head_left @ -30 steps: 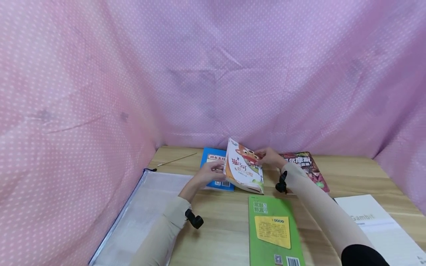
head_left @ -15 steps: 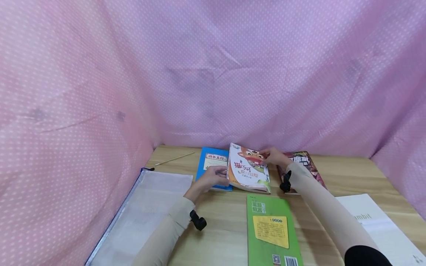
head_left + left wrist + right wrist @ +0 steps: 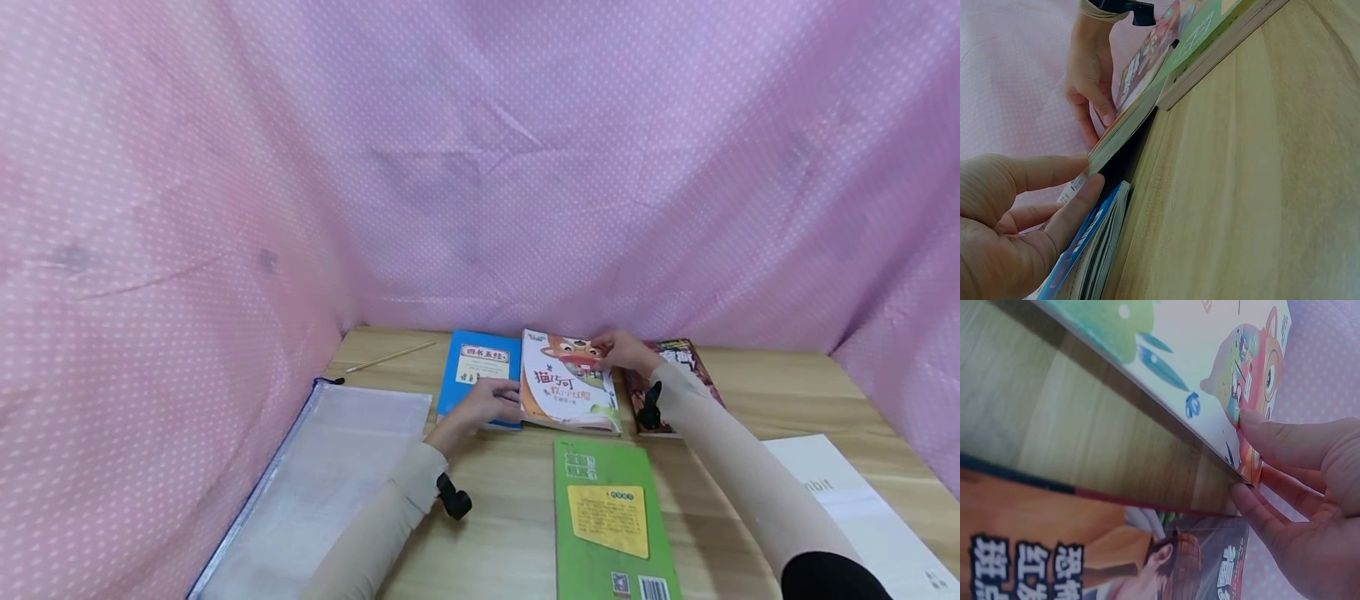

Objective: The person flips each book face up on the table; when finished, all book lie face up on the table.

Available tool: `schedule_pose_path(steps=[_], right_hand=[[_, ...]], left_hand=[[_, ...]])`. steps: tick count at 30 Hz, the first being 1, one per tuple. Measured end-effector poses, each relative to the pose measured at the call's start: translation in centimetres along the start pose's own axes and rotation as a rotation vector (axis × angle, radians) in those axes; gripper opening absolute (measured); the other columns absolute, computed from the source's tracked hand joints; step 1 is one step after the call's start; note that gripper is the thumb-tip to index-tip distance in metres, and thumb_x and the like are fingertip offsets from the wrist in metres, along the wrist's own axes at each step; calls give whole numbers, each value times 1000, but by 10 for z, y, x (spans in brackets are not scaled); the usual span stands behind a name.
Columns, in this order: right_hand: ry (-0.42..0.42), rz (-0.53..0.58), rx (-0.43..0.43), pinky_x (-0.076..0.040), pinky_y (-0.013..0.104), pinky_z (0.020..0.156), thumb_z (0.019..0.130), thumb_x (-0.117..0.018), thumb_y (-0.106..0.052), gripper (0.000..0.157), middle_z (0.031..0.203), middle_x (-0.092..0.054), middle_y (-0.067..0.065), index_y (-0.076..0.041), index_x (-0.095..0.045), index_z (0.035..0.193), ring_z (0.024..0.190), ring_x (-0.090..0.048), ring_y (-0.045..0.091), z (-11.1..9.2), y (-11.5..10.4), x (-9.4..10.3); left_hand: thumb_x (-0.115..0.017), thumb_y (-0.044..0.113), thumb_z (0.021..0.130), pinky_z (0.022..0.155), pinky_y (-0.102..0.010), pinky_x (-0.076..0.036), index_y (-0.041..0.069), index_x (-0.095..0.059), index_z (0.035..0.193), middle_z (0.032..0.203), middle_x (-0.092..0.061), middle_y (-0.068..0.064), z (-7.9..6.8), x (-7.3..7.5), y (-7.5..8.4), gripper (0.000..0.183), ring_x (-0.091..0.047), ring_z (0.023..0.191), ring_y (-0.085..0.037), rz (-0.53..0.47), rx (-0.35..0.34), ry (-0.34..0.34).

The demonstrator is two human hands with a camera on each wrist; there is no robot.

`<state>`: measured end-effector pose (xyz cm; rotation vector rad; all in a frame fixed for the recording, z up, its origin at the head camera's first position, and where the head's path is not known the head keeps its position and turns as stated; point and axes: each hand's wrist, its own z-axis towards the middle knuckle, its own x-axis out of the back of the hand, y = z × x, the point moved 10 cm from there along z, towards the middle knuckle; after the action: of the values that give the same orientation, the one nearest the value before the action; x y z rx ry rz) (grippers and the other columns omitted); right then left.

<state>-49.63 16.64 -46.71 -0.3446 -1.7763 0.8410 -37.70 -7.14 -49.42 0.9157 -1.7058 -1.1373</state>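
A white storybook [image 3: 555, 398] with an orange cartoon animal on its cover is held between my two hands near the back of the table. My left hand [image 3: 487, 402] pinches its left edge, thumb and fingers on either face in the left wrist view, where the book [image 3: 1121, 132] stands tilted above the tabletop. At the upper right corner, my right hand [image 3: 628, 353] pinches it with the thumb on the cover. A blue book [image 3: 452, 375] lies just left, partly behind my left fingers. To the right lies a dark red comic-style book [image 3: 1141, 550], partly covered by my right wrist in the head view.
A green book [image 3: 607, 467] with a yellow panel lies in front. At the right is a white book [image 3: 847, 500], partly under my forearm. A clear zip pouch [image 3: 330, 467] and a thin stick [image 3: 390, 357] lie at the left. Pink dotted cloth [image 3: 480, 208] walls the table.
The storybook has moved right and come down from a tilt to lie flatter between the blue and dark red books. Both hands have travelled right with it, uncovering more of the blue book.
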Motion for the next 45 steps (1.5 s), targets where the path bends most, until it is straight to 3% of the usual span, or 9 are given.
schedule_pose_path(steps=[9, 17, 19, 24, 31, 38, 45], right_hand=[[-8, -7, -41, -33, 63, 118, 89, -72, 0, 54, 146, -47, 35, 10, -55, 139, 134, -44, 50, 2, -1, 5], [-13, -10, -61, -32, 63, 118, 90, -72, -1, 54, 147, -46, 34, 8, -54, 140, 134, -44, 48, 5, 4, 5], [-7, -14, -53, -41, 58, 113, 88, -74, -2, 54, 145, -50, 32, 7, -56, 139, 128, -51, 44, 4, 3, 7], [4, -11, -24, -49, 52, 103, 87, -74, 0, 52, 136, -57, 31, 7, -59, 136, 114, -56, 37, 1, 3, 8], [-9, -21, -45, -49, 46, 94, 91, -72, -1, 49, 128, -60, 27, 8, -58, 137, 107, -54, 34, 0, 10, 2], [-19, -36, -43, -49, 51, 101, 91, -71, -2, 52, 135, -58, 29, 8, -55, 140, 111, -55, 36, -1, 8, 3], [-12, -47, -28, -50, 40, 89, 89, -73, 1, 51, 124, -62, 27, 9, -57, 137, 103, -55, 32, 1, 9, 4]], left_hand=[[-81, 10, 84, 92, -32, -58, 2, -57, 143, 114, -70, -8, 2, 0, 6, 64, -68, 96, -15, 40, 7, -12], [-82, 4, 82, 82, -27, -59, -1, -58, 141, 105, -70, -8, 5, -4, 4, 63, -67, 88, -13, 31, 10, 9], [-82, 3, 82, 79, -26, -59, -2, -58, 140, 104, -70, -8, 6, -5, 4, 64, -66, 86, -13, 29, 12, 18], [-84, 4, 81, 76, -23, -56, 0, -60, 139, 102, -71, -6, 6, -5, 5, 63, -66, 86, -14, 67, 31, 40], [-85, 5, 79, 76, -24, -56, 2, -62, 138, 100, -71, -5, 5, -9, -2, 63, -67, 88, -15, 83, 63, 46], [-85, 5, 79, 76, -23, -54, 0, -62, 137, 101, -71, -7, 6, -8, 4, 62, -65, 87, -14, 90, 18, 42], [-86, 8, 80, 75, -22, -51, 2, -64, 136, 99, -69, -4, 3, -11, 7, 61, -61, 88, -14, 133, 24, 33]])
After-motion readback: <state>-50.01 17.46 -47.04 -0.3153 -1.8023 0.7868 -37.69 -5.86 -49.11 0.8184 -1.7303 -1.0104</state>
